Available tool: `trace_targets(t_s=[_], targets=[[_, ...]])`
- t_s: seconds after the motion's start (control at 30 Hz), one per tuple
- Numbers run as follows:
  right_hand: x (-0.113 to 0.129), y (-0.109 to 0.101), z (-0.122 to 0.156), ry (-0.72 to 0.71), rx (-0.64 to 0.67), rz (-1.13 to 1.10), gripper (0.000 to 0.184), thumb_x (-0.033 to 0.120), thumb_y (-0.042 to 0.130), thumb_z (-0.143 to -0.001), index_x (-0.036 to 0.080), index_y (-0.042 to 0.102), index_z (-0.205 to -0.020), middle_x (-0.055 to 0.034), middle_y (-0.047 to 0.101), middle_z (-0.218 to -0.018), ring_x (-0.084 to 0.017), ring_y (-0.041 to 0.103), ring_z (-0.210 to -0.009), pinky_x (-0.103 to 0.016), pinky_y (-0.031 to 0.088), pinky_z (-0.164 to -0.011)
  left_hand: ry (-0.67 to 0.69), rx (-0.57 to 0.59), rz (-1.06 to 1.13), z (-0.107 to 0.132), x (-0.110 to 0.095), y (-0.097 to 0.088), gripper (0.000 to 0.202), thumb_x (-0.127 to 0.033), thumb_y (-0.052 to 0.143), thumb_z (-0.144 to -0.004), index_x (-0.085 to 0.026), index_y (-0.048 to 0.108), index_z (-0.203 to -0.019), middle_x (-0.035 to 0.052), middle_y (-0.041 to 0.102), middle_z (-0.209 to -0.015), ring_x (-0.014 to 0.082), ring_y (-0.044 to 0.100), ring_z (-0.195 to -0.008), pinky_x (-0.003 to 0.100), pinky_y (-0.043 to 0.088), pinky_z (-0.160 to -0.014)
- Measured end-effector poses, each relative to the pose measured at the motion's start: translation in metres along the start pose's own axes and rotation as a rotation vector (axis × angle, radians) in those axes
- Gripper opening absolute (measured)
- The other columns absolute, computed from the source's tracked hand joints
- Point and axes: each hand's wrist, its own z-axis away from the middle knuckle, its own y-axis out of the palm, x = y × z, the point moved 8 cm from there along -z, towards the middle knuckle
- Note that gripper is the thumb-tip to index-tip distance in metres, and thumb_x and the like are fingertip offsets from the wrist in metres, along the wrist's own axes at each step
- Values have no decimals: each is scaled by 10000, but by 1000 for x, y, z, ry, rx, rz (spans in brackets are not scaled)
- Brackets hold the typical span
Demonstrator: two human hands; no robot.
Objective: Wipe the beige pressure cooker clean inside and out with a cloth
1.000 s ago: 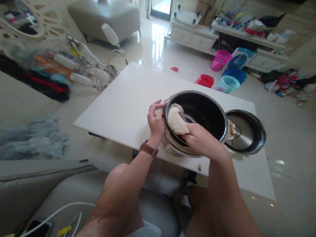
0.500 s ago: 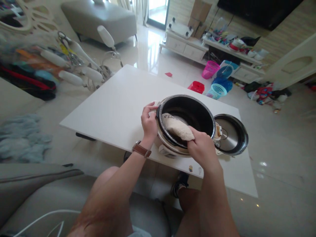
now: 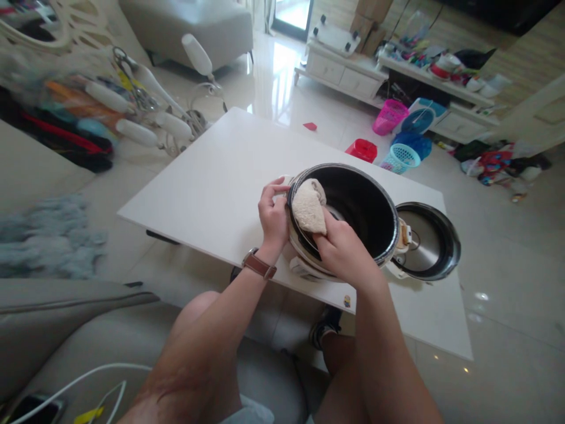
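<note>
A rice cooker (image 3: 353, 203) with a dark inner wall stands open on a white table (image 3: 212, 182), its lid (image 3: 430, 241) hinged back to the right. My left hand (image 3: 273, 215) grips the cooker's left rim, fingers curled over the edge; a brown watch sits on that wrist. My right hand (image 3: 342, 250) is closed on a beige cloth (image 3: 309, 206) and presses it against the inside of the near-left wall.
Pink, blue and red baskets (image 3: 391, 115) lie on the glossy floor beyond the table. A white TV cabinet (image 3: 348, 68) with clutter stands at the back. A grey sofa (image 3: 66, 330) with a white cable is under me; a rack with white knobs stands at left.
My right hand has swept the cloth along the cooker's inner wall, from the near side up to the left rim. My left hand has stayed on the rim.
</note>
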Motion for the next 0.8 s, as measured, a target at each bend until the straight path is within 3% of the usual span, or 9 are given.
trace_targets(t_s=[0.27,0.43,0.63,0.8], targets=[[-18,-4,10,51,203,116,323,149,456,-842,229,717,-1013,-45,775,-987,-219,674,-864,-274,427,-764,-8,3,-7,0,-3,1,246,-83,492,-787,-230,682,-840,32,709,-1230,231,601,-1258,418,419,-1152],[-34,-12,17,190,259,239,310,157,511,-783,247,753,-955,-46,783,-940,-208,662,-780,-273,362,-658,-5,12,-9,0,-3,1,249,-78,491,-792,-233,680,-844,29,707,-1226,230,598,-1260,412,407,-1160],[-49,-31,19,333,93,459,282,186,519,-787,256,760,-917,-95,773,-926,-255,654,-790,-307,329,-659,-16,24,-2,0,-2,1,244,-74,499,-799,-230,680,-850,34,704,-1244,239,593,-1266,433,405,-1163],[-40,-53,18,261,-177,312,313,217,442,-856,237,740,-949,-87,749,-877,-278,640,-859,-313,385,-710,-16,33,-8,1,-2,1,260,-70,490,-804,-231,684,-868,31,698,-1256,232,593,-1267,430,411,-1165]])
